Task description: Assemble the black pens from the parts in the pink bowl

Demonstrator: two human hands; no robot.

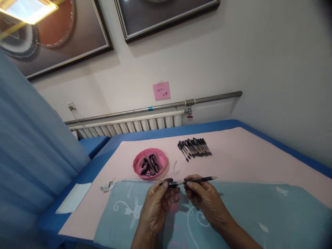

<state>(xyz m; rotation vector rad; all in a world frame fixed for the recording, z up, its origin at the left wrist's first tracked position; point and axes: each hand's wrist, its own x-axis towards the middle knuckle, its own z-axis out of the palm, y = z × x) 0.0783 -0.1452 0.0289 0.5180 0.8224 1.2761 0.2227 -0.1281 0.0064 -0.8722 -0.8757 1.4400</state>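
My left hand (158, 204) pinches a dark pen cap (173, 185) between thumb and fingers, over the near part of the table. My right hand (203, 197) grips a pen (204, 179) with a black grip section, its pointed tip toward the right. The pen's clear rear end points left and meets the cap or lies right by it; I cannot tell whether it is inside. Beyond my hands, a pink basket (134, 166) holds several black pen parts (151, 165). A row of pens (195, 148) lies side by side to its right.
A teal patterned cloth (246, 214) covers the near side of the pink tabletop (246, 155). At left lie a crumpled scrap (107, 187) and a white sheet (75, 199), beside a blue curtain (28, 138). A radiator (145, 124) and a pipe (215, 98) run along the wall behind.
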